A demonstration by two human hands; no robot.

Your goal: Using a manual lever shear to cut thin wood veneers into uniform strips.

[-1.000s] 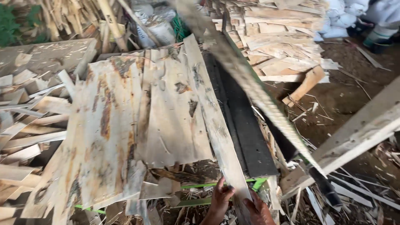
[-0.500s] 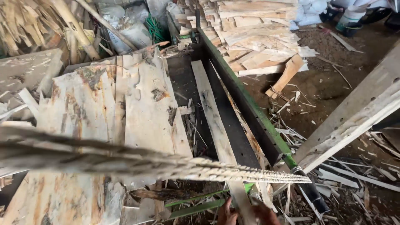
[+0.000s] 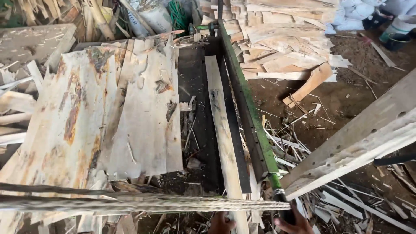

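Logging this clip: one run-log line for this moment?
left hand: on strip | right hand: grips handle | veneer: left of strip

Dirt floor [image 3: 346, 104], daylight, no walls visible. Stacked veneer offcuts [image 3: 281, 39] at 12–1 o'clock, white sacks [image 3: 351, 15] at 1 o'clock, splinter litter [image 3: 346, 203] at 4–5 o'clock. Loose sticks [image 3: 43, 11] piled at 11 o'clock, pale wooden beam [image 3: 368, 134] at 3 o'clock.

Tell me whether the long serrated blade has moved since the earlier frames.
Yes. The long serrated blade swung down from a steep diagonal over the green frame rail to lie nearly horizontal across the bottom, its handle in the right hand.
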